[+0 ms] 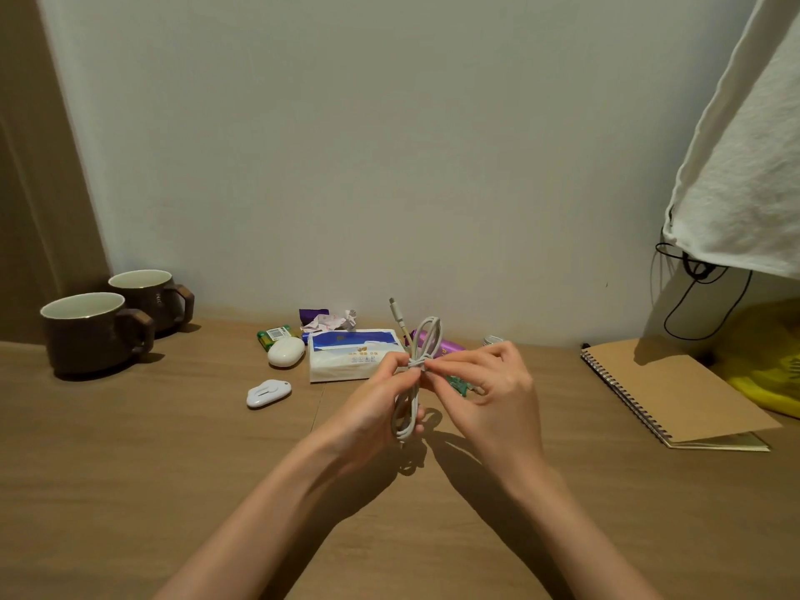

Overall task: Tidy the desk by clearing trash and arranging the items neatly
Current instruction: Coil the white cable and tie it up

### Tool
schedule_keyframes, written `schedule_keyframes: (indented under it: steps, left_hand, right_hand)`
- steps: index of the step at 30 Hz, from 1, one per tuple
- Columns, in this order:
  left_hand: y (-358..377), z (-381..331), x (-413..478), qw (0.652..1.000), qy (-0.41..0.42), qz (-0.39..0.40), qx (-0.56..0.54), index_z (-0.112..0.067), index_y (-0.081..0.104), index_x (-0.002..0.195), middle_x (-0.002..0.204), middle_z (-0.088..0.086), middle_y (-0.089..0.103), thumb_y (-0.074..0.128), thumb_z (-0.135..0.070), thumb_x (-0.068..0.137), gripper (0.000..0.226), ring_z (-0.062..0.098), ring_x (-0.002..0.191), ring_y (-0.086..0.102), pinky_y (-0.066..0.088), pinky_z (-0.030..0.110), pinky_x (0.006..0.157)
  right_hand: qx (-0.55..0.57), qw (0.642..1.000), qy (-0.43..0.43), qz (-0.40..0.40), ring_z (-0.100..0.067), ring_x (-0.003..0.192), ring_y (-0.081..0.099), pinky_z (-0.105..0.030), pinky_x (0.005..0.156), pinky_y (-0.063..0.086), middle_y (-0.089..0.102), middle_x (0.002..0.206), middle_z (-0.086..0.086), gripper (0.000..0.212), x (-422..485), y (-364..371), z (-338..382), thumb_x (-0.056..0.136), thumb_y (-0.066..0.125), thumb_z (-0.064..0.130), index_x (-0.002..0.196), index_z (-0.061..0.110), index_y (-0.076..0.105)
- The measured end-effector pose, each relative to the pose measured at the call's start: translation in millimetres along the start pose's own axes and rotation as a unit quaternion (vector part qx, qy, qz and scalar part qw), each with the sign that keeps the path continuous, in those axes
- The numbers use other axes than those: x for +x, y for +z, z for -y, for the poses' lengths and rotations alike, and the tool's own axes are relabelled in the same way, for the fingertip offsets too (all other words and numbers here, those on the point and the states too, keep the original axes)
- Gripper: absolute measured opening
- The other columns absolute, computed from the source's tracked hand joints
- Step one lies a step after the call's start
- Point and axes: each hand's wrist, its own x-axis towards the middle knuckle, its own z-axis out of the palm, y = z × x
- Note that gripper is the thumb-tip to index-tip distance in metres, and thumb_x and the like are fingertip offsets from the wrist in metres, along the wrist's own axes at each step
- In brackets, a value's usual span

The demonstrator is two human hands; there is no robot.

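I see a plain pale wall. A brown wooden desk sits right against it. A tall brown panel stands on the left. A white cloth hangs at the top right. The light is soft.

The cable is pale grey-white. The near mug and far mug are dark brown outside, cream inside. The desk is mid-brown with wood grain. The tissue pack is white with a blue top. The batteries are green. The case and cutter are white. The wrapper is purple. The paper is white with pink print. The notebook is kraft brown with a black spiral. The bag is yellow.
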Motion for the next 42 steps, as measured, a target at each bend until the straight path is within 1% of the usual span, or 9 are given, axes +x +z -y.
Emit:
schedule_keyframes:
  steps: [3, 6, 10, 20, 29, 35, 37, 39, 42]
  left_hand:
    - [0.2, 1.0, 1.4, 1.0, -0.001, -0.008, 0.0, -0.018, 0.046, 0.111, 0.102, 0.017, 0.049, 0.034, -0.025, 0.101, 0.017, 0.015, 0.065, 0.052, 0.047, 0.026, 0.054]
    - [0.3, 0.9, 1.9, 1.0, 0.003, -0.017, 0.021, -0.015, 0.045, 0.113, 0.095, 0.015, 0.049, 0.03, -0.023, 0.102, 0.02, 0.015, 0.066, 0.051, 0.046, 0.026, 0.054]
    - [1.3, -0.4, 0.4, 0.999, 0.005, -0.024, 0.045, -0.009, 0.044, 0.12, 0.084, 0.006, 0.051, 0.031, -0.02, 0.102, 0.025, 0.015, 0.066, 0.051, 0.046, 0.025, 0.055]
    - [1.1, 0.0, -0.2, 1.0, -0.009, 0.01, 0.0, -0.014, 0.048, 0.116, 0.088, 0.01, 0.053, 0.035, -0.022, 0.101, 0.022, 0.015, 0.065, 0.052, 0.045, 0.03, 0.059]
    - [2.2, -2.0, 0.2, 1.0, 0.009, -0.01, 0.005, -0.015, 0.049, 0.114, 0.079, 0.006, 0.054, 0.037, -0.023, 0.1, 0.02, 0.013, 0.063, 0.051, 0.043, 0.027, 0.057]
    - [1.3, 2.3, 3.2, 0.992, 0.066, -0.103, 0.038, -0.018, 0.047, 0.124, 0.076, 0.003, 0.05, 0.039, -0.023, 0.1, 0.026, 0.012, 0.063, 0.047, 0.042, 0.024, 0.055]
    - [-0.7, 1.6, 3.5, 0.988, 0.079, -0.13, 0.034, -0.019, 0.045, 0.125, 0.077, 0.004, 0.05, 0.038, -0.022, 0.1, 0.026, 0.011, 0.062, 0.047, 0.042, 0.023, 0.053]
    - [-1.8, 3.6, 3.1, 0.976, 0.112, -0.156, 0.104, -0.02, 0.044, 0.125, 0.081, 0.003, 0.051, 0.037, -0.022, 0.1, 0.025, 0.009, 0.065, 0.048, 0.041, 0.018, 0.051]
    - [-2.2, 10.1, 5.0, 0.951, 0.156, -0.181, 0.193, -0.02, 0.049, 0.113, 0.084, -0.003, 0.052, 0.04, -0.023, 0.099, 0.017, 0.006, 0.068, 0.048, 0.039, 0.012, 0.05]
  right_hand:
    - [-0.042, 0.999, -0.029, 0.01, -0.017, 0.085, 0.054, -0.037, 0.064, 0.052, 0.073, 0.092, 0.01, 0.022, -1.7, 2.9, -3.9, 0.077, 0.074, 0.032, 0.098, 0.026, 0.075]
    - [-0.066, 0.997, -0.047, 0.01, -0.018, 0.085, 0.055, -0.036, 0.064, 0.051, 0.073, 0.09, 0.008, 0.02, -1.6, 4.2, -5.9, 0.077, 0.075, 0.033, 0.095, 0.023, 0.075]
    - [-0.031, 0.999, -0.028, 0.02, -0.016, 0.085, 0.052, -0.036, 0.065, 0.051, 0.073, 0.09, 0.008, 0.015, -0.7, 2.7, -6.7, 0.078, 0.073, 0.03, 0.091, 0.023, 0.074]
    - [0.019, 0.997, -0.059, 0.052, -0.012, 0.086, 0.049, -0.026, 0.067, 0.05, 0.071, 0.089, 0.005, 0.013, 4.2, 0.1, -11.7, 0.077, 0.074, 0.018, 0.089, 0.016, 0.071]
    - [-0.116, 0.978, -0.172, 0.027, -0.02, 0.083, 0.058, -0.032, 0.067, 0.053, 0.073, 0.09, -0.005, 0.021, 2.5, 4.4, -21.1, 0.082, 0.067, 0.02, 0.099, 0.007, 0.071]
    - [-0.048, 0.996, -0.049, 0.053, -0.012, 0.09, 0.051, -0.028, 0.072, 0.05, 0.07, 0.096, 0.003, 0.018, -1.3, 9.6, -8.0, 0.088, 0.063, 0.018, 0.105, 0.015, 0.07]
    - [0.025, 0.996, 0.027, 0.08, -0.006, 0.092, 0.05, -0.02, 0.076, 0.045, 0.067, 0.094, 0.012, 0.016, -1.7, 12.3, -1.3, 0.089, 0.063, 0.018, 0.103, 0.02, 0.07]
    - [0.125, 0.979, 0.117, 0.107, -0.003, 0.094, 0.053, -0.017, 0.08, 0.045, 0.062, 0.091, 0.021, 0.014, 0.8, 12.7, 3.1, 0.09, 0.062, 0.019, 0.099, 0.027, 0.07]
    - [0.269, 0.929, 0.209, 0.142, -0.006, 0.088, 0.065, -0.022, 0.076, 0.053, 0.068, 0.087, 0.008, 0.013, 6.0, 7.5, 5.2, 0.091, 0.061, 0.016, 0.095, 0.023, 0.071]
